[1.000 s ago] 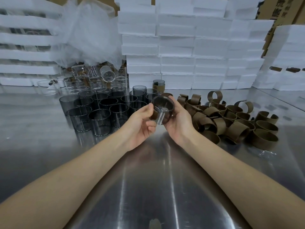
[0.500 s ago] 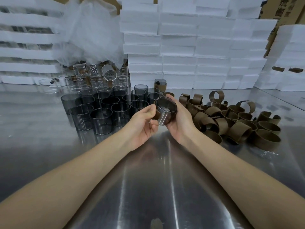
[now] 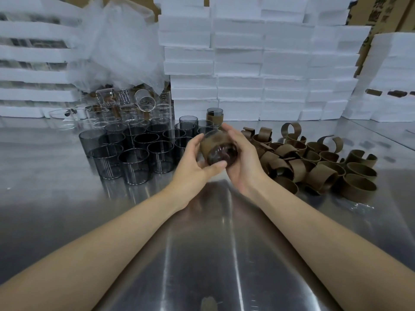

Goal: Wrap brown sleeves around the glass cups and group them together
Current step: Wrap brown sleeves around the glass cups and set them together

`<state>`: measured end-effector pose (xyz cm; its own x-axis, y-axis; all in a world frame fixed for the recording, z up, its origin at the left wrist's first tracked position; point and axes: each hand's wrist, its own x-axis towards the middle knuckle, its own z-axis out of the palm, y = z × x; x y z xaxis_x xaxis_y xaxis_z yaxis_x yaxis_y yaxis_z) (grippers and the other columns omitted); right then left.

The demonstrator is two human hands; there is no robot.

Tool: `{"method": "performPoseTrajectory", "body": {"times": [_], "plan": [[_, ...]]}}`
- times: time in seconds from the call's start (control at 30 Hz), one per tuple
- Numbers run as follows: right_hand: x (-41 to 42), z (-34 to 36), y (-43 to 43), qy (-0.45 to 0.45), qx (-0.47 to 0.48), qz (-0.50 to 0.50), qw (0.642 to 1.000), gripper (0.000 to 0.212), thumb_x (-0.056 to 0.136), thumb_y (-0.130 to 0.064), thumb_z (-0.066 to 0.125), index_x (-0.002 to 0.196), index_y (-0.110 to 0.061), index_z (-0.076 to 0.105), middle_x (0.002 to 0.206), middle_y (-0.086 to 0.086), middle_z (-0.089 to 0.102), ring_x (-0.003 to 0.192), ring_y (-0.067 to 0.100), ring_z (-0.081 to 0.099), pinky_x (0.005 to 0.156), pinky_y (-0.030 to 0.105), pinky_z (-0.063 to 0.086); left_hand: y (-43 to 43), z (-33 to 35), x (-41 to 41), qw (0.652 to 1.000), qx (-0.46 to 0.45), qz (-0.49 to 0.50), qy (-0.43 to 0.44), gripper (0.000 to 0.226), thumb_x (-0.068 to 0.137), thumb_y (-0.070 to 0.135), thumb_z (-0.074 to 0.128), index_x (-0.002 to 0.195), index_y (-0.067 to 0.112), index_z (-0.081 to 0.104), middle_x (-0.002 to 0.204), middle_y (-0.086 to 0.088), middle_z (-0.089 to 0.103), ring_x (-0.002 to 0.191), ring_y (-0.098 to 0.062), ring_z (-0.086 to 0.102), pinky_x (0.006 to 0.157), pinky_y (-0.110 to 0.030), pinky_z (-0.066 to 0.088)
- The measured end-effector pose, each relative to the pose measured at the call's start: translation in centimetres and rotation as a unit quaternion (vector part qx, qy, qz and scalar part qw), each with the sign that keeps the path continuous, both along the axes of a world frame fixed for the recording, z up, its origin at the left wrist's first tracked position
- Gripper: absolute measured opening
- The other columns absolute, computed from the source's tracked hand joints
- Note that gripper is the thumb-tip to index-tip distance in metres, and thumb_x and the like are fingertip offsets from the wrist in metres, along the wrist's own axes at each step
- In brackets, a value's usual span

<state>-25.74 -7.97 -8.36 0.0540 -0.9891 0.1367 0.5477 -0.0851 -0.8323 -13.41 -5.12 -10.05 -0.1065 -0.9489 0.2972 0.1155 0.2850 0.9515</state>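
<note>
Both hands hold one smoky glass cup [image 3: 221,154] above the steel table, tipped so one round end faces me, with a brown sleeve [image 3: 210,143] around its body. My left hand [image 3: 195,164] grips it from the left, thumb under the cup. My right hand [image 3: 243,161] cups it from the right. Several bare dark glass cups [image 3: 134,153] stand grouped to the left. A heap of loose brown sleeves [image 3: 314,162] lies to the right. One sleeved cup [image 3: 214,116] stands behind the group.
Clear glass cups [image 3: 125,106] and a plastic bag [image 3: 116,46] sit at the back left. Stacks of white foam boxes [image 3: 258,63] wall the table's far side. The steel table [image 3: 202,254] stretches toward me between my forearms.
The cup has been turned over in my hands: earlier its open mouth faced me with little sleeve showing, now the brown sleeve covers its side. The hands stayed in the same spot.
</note>
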Motion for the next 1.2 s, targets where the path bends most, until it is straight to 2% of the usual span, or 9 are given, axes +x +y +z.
{"method": "performPoseTrajectory", "body": {"times": [0.17,0.27,0.4,0.53,0.7,0.8,0.97,1.07,1.2], "plan": [[0.6,-0.4,0.4,-0.019,0.055,0.023,0.998,0.043,0.102,-0.033,0.04,0.129,-0.004,0.056,0.121,0.02,0.064,0.111,0.031,0.059,0.098,0.044,0.047,0.0,0.1,0.3,0.994,-0.096,0.035,-0.038,0.071,0.073,-0.019,0.072,0.119,0.032,0.054,0.138,-0.009,0.049,0.115,-0.02,0.062,0.095,-0.031,0.053],[0.4,-0.4,0.5,-0.001,0.061,0.028,0.998,0.045,0.103,-0.033,0.037,0.133,-0.004,0.054,0.129,0.022,0.06,0.121,0.034,0.056,0.1,0.044,0.046,-0.1,0.2,0.5,0.994,-0.094,0.039,-0.035,0.073,0.073,-0.021,0.071,0.129,0.023,0.051,0.138,-0.006,0.05,0.115,-0.016,0.062,0.096,-0.031,0.053],[0.3,-0.3,0.5,0.007,0.058,0.03,0.998,0.045,0.105,-0.033,0.032,0.13,-0.006,0.056,0.128,0.021,0.061,0.115,0.029,0.058,0.097,0.04,0.048,-0.2,0.1,0.5,0.997,-0.07,0.042,-0.001,0.074,0.073,-0.021,0.07,0.127,0.025,0.051,0.125,0.01,0.057,0.11,-0.009,0.065,0.092,-0.026,0.054],[0.2,-0.4,0.4,0.025,0.052,0.022,0.998,0.047,0.105,-0.035,0.028,0.129,-0.006,0.057,0.129,0.021,0.059,0.11,0.027,0.058,0.096,0.04,0.047,-0.4,0.0,0.7,0.997,-0.06,0.04,0.014,0.072,0.073,-0.021,0.07,0.123,0.027,0.052,0.126,0.005,0.057,0.109,-0.007,0.065,0.092,-0.026,0.054],[0.2,-0.5,0.4,0.048,0.034,0.012,0.998,0.049,0.103,-0.039,0.034,0.131,-0.005,0.055,0.13,0.022,0.059,0.116,0.034,0.058,0.099,0.044,0.047,-0.4,0.1,0.7,0.997,-0.059,0.033,0.027,0.072,0.072,-0.023,0.069,0.121,0.027,0.053,0.129,-0.001,0.057,0.109,-0.01,0.066,0.085,-0.023,0.054],[0.5,-0.4,0.5,0.098,-0.023,-0.014,0.995,0.046,0.097,-0.041,0.05,0.131,-0.01,0.054,0.131,0.019,0.058,0.123,0.034,0.054,0.103,0.046,0.045,-0.4,0.2,0.6,0.997,-0.059,0.039,0.025,0.072,0.073,-0.023,0.068,0.124,0.025,0.052,0.127,0.002,0.056,0.107,-0.009,0.066,0.085,-0.023,0.054],[0.5,-0.4,0.8,0.165,-0.095,-0.07,0.979,0.031,0.089,-0.023,0.068,0.117,-0.015,0.059,0.099,-0.006,0.069,0.092,0.002,0.066,0.079,0.02,0.052,-0.5,0.1,0.7,0.997,-0.054,0.041,0.031,0.072,0.078,-0.022,0.065,0.131,0.024,0.048,0.128,0.0,0.057,0.106,-0.009,0.067,0.08,-0.021,0.054],[0.0,0.2,0.5,0.17,-0.098,-0.114,0.974,0.024,0.088,-0.021,0.07,0.107,-0.014,0.059,0.094,-0.001,0.069,0.083,0.003,0.066,0.071,0.016,0.05,-0.7,0.1,0.8,0.997,-0.02,0.057,0.04,0.064,0.084,-0.016,0.062,0.137,0.017,0.047,0.132,-0.002,0.057,0.113,-0.014,0.064,0.087,-0.021,0.053],[-0.8,0.4,0.0,0.231,-0.087,-0.158,0.956,0.019,0.086,-0.027,0.072,0.094,-0.02,0.057,0.088,-0.001,0.067,0.078,0.003,0.064,0.068,0.017,0.048,-1.2,0.0,1.0,0.997,0.001,0.081,0.001,0.04,0.089,-0.015,0.056,0.125,0.001,0.058,0.125,-0.012,0.064,0.115,-0.018,0.062,0.096,-0.022,0.051]]}}
